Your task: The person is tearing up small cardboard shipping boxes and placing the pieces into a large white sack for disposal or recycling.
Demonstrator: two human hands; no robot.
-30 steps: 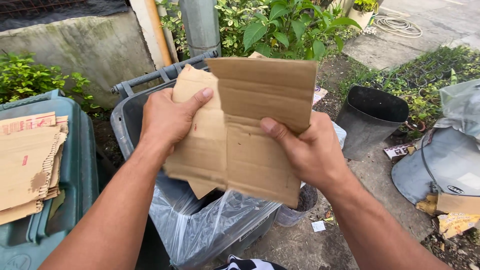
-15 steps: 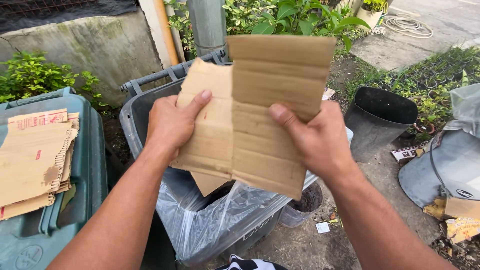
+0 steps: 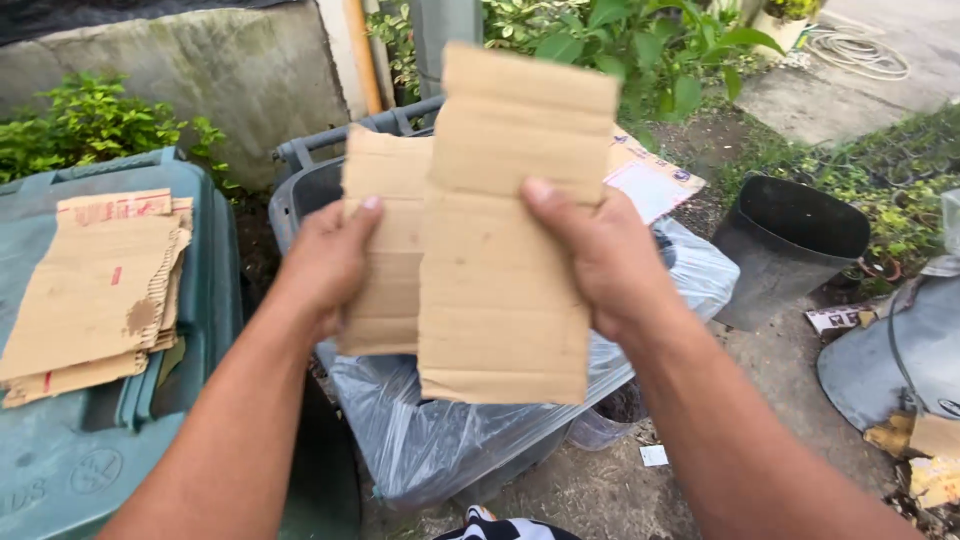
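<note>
My left hand (image 3: 325,265) grips a narrow strip of brown cardboard (image 3: 383,240) by its left edge. My right hand (image 3: 600,255) holds a larger, taller piece of brown cardboard (image 3: 510,230), thumb on its front near the right edge. The two pieces overlap slightly, the larger one in front. Both are held upright over a grey bin (image 3: 300,185) lined with a clear plastic bag (image 3: 440,440).
A green bin lid (image 3: 70,460) at left carries a stack of torn cardboard (image 3: 95,290). A black pot (image 3: 790,245) stands at right, a grey metal sheet (image 3: 905,355) beyond it. More flat cardboard (image 3: 650,180) lies behind the grey bin. A concrete wall (image 3: 200,75) and shrubs are behind.
The single creased cardboard sheet has come apart into two pieces, one in each hand. Both hands have turned them upright and moved slightly apart.
</note>
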